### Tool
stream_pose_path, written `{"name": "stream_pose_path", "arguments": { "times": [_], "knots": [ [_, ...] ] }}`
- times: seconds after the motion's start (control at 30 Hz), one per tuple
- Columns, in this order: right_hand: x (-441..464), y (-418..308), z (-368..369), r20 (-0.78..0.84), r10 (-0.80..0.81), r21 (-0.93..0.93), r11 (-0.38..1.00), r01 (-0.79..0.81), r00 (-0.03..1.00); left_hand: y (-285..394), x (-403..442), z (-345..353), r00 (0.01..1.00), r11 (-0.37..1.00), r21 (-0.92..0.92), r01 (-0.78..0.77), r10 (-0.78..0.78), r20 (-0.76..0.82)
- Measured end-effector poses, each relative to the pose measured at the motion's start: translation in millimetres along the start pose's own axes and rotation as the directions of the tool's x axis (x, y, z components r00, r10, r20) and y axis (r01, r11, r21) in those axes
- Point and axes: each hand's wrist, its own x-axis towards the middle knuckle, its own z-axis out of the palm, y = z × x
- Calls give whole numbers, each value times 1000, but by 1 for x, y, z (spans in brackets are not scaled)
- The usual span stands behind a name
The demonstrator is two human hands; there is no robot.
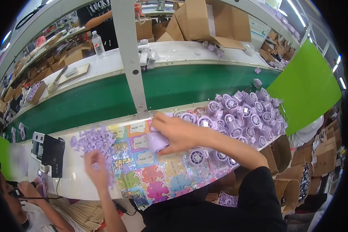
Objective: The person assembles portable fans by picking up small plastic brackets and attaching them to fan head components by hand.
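Note:
My right hand (173, 131) grips a light-purple rounded plastic housing (157, 142) above the colourful puzzle-patterned mat (154, 176). Its fingers wrap over the top and side of the housing. My left hand (95, 166) is at the near edge of a heap of small purple plastic parts (94, 140), fingers curled and slightly blurred. Whatever those fingers pinch is too small to make out. Right of my right hand lies a big pile of purple round housings (236, 120) with ring-shaped, spoked faces. One such housing (197, 157) sits on the mat's right part.
A black-and-white device (46, 150) stands on the table's left. Behind the table run a green belt (205, 83) and a metal post (129, 58). A co-worker (31, 197) sits at lower left, holding something. Cardboard boxes (212, 21) and a bottle (98, 44) stand on the far shelf.

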Motion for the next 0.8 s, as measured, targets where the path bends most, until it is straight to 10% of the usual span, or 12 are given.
{"name": "stream_pose_path", "arguments": {
  "times": [0.17, 0.4, 0.53, 0.8],
  "knots": [
    [-7, -26, 41, -51, -40, 53, 998, 42, 998, 83, -36, 55, 832, 855, -514, 69, 236, 503],
    [-35, -50, 41, -264, 72, 129, 991, -39, 962, 77, -72, 77, 890, 835, -475, 277, -36, 454],
    [-57, -48, 46, -537, -34, 41, 997, 66, 843, 66, -78, 72, 826, 475, -678, 561, -369, 425],
    [-79, -51, 84, -315, 355, 541, 829, -141, 880, 71, -81, 84, 850, 580, -626, 521, -424, 314]
  ]
}}
